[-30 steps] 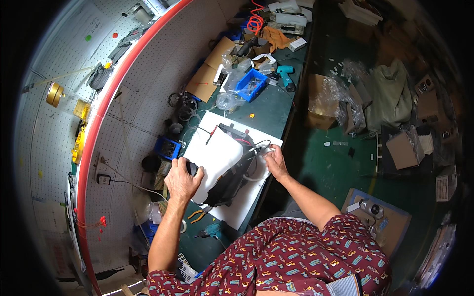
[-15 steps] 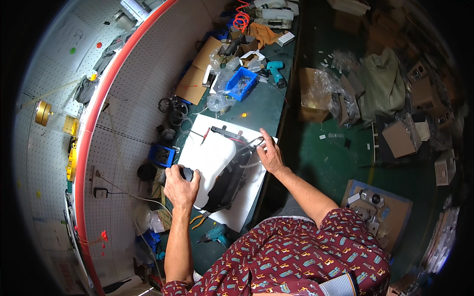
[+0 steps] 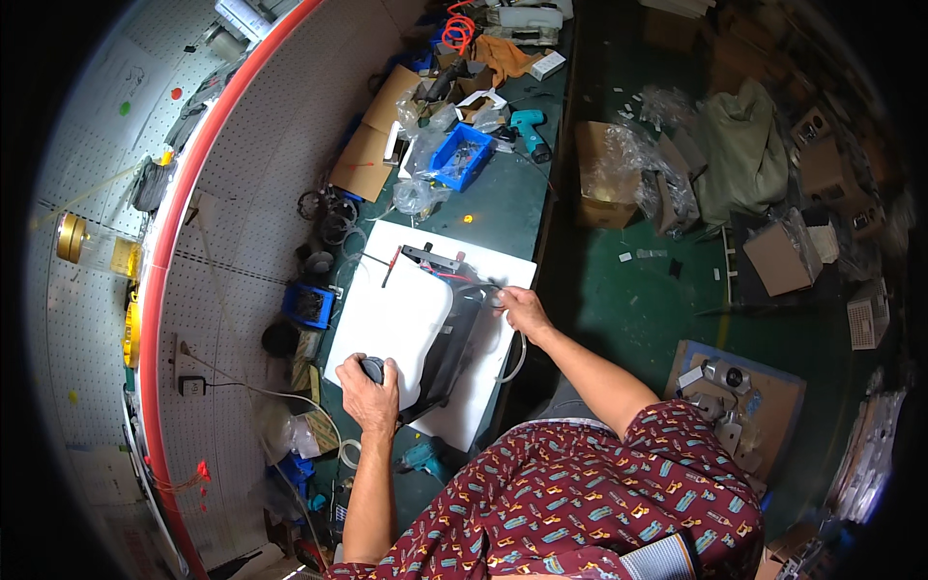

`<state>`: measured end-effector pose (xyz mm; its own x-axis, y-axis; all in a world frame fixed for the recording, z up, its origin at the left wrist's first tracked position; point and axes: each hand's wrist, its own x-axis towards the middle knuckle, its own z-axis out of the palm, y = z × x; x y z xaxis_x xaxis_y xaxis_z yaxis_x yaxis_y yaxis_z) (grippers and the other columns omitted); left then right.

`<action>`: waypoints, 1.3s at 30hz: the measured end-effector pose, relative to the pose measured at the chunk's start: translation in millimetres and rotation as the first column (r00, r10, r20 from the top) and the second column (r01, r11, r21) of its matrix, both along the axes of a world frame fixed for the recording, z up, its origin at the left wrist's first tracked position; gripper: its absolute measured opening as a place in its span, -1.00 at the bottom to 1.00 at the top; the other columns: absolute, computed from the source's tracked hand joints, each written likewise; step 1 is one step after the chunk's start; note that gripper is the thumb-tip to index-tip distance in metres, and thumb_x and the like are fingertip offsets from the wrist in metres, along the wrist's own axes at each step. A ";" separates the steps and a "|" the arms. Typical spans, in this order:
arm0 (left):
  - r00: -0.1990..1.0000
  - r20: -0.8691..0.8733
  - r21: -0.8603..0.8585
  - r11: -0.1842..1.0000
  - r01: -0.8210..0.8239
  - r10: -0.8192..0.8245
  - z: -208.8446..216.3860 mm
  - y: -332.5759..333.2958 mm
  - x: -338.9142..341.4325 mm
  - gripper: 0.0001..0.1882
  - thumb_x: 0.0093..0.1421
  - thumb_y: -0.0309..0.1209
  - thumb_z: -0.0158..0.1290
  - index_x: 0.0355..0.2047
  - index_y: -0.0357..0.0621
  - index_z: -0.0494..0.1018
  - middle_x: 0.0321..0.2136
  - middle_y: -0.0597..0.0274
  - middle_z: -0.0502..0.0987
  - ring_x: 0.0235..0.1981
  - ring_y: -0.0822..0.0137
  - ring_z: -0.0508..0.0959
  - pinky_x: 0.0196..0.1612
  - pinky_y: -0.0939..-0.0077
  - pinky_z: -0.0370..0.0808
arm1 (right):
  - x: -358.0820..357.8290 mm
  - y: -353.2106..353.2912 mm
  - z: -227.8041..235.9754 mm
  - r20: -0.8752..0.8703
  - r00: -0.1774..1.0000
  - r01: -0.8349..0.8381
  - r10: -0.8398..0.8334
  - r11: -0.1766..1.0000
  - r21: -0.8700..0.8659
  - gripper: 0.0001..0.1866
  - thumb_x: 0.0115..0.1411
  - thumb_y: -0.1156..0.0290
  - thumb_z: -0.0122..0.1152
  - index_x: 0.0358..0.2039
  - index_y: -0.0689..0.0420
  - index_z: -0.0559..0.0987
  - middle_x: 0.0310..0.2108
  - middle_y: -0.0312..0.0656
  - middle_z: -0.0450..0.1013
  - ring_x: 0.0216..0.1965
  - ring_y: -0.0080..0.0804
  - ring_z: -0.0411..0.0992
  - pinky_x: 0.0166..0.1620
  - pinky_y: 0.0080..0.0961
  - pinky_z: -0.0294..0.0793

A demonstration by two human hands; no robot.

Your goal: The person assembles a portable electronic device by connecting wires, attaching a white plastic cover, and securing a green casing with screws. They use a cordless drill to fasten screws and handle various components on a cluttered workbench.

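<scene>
A white appliance housing [image 3: 404,317] with a black underside frame [image 3: 452,350] lies on a white sheet [image 3: 483,396] on the green workbench. My left hand [image 3: 371,394] grips a dark grey round part [image 3: 373,367] at the housing's near corner. My right hand [image 3: 523,309] rests at the housing's right edge, fingers closed on thin wires and a clear tube [image 3: 518,356] that loops down from it. A red-handled tool [image 3: 391,265] lies on the sheet beyond the housing.
A blue bin [image 3: 458,155], plastic bags, cardboard and a teal drill [image 3: 526,131] crowd the far bench. A blue box [image 3: 309,304] and cable coils sit by the pegboard wall. Another teal drill [image 3: 425,454] lies near my left elbow. Boxes litter the green floor on the right.
My left hand slid down toward the housing's near corner and closed on the round part. My right hand stayed at the right edge with the wires.
</scene>
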<state>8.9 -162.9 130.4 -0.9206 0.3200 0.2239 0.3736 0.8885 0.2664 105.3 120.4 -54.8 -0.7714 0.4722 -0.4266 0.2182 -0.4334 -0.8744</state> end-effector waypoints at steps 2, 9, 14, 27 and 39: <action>1.000 0.001 -0.011 1.000 0.007 -0.007 -1.8 -0.8 -1.3 -0.45 0.16 -0.14 0.30 0.03 -0.17 0.41 -0.10 -0.08 0.41 -0.05 -0.17 0.53 -0.01 -0.03 0.52 | -8.6 -11.1 -2.1 0.001 1.000 -0.001 0.001 1.000 -0.022 -0.76 0.49 0.26 0.07 -0.03 0.15 0.54 -0.46 -0.18 0.61 -0.67 -0.61 0.27 -0.62 -0.59 0.27; 0.998 -0.030 -0.006 0.998 0.056 -0.056 0.0 6.2 -3.2 -0.47 0.16 -0.16 0.30 0.03 -0.17 0.42 -0.11 -0.08 0.41 -0.06 -0.15 0.53 -0.01 0.00 0.52 | -45.6 -28.8 -39.7 0.100 0.989 0.103 -0.105 0.994 0.020 -0.82 0.33 0.32 0.28 -0.34 0.16 0.59 -0.53 -0.21 0.56 -0.64 -0.50 0.45 -0.63 -0.49 0.35; 0.998 -0.044 -0.005 0.999 0.040 -0.041 -0.8 1.4 -1.2 -0.47 0.15 -0.17 0.31 0.01 -0.17 0.43 -0.12 -0.07 0.41 -0.07 -0.15 0.54 -0.02 0.01 0.52 | -64.5 -32.7 -30.5 0.290 0.916 0.280 -0.276 0.960 0.028 -0.68 0.24 0.23 0.44 -0.23 0.23 0.61 -0.51 -0.17 0.57 -0.69 -0.37 0.48 -0.67 -0.47 0.38; 0.999 -0.032 0.023 1.000 0.015 -0.014 -4.0 1.0 1.4 -0.48 0.16 -0.18 0.29 0.02 -0.18 0.43 -0.08 -0.05 0.42 -0.03 -0.12 0.54 0.02 0.04 0.52 | -19.3 -38.6 -15.6 -0.065 0.993 0.016 -0.096 0.673 -0.739 -0.79 0.33 0.43 0.30 -0.08 0.19 0.54 -0.23 -0.08 0.61 -0.21 -0.27 0.64 -0.24 -0.29 0.72; 0.991 -0.124 0.154 0.985 0.074 -0.055 16.7 10.0 32.1 -0.27 0.06 -0.32 0.37 0.23 -0.23 0.39 0.20 -0.15 0.36 0.27 -0.14 0.33 0.29 -0.11 0.24 | -22.0 -43.9 -45.1 0.336 0.931 -0.104 0.145 0.985 -0.137 -0.95 0.37 0.46 0.18 -0.22 0.13 0.58 -0.35 -0.17 0.52 -0.41 -0.35 0.57 -0.44 -0.39 0.66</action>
